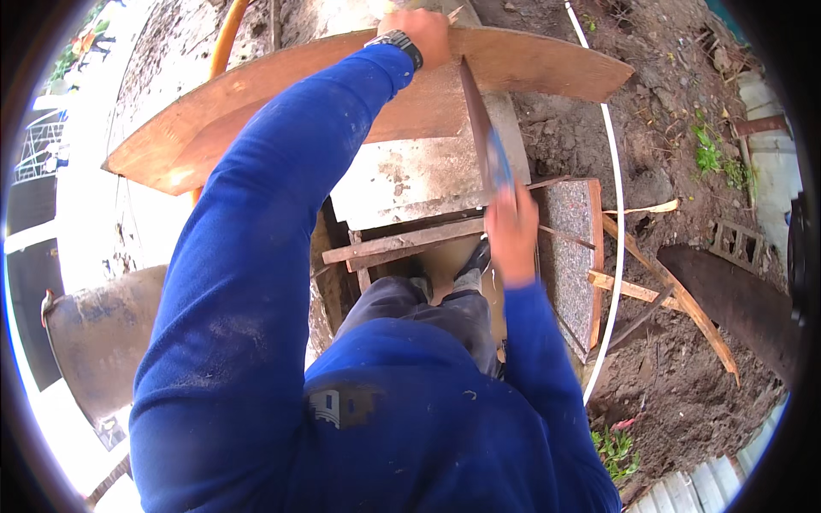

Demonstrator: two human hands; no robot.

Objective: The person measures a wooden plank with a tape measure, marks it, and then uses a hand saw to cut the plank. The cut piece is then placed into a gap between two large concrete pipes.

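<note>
A wide brown wooden board (547, 68), plywood by its look, lies crosswise before me and appears curved in this view. My left hand (419, 36), with a watch at the wrist, is closed on its far edge, fingers partly hidden. In my right hand (513, 235) is a hand saw (475, 111) with a blue handle, the fingers wrapped round it. The saw's blade points away from me, and its far end meets the board just right of my left hand. A pale slab (410, 179) lies beneath the board.
Wooden strips (402, 242) cross in front of my legs. A speckled panel (571, 256) leans at the right, near broken timber (676, 291), a hollow block (737, 244) and a white hose or cable (617, 197). A rusty drum (107, 333) lies at the left. Muddy soil surrounds the right side.
</note>
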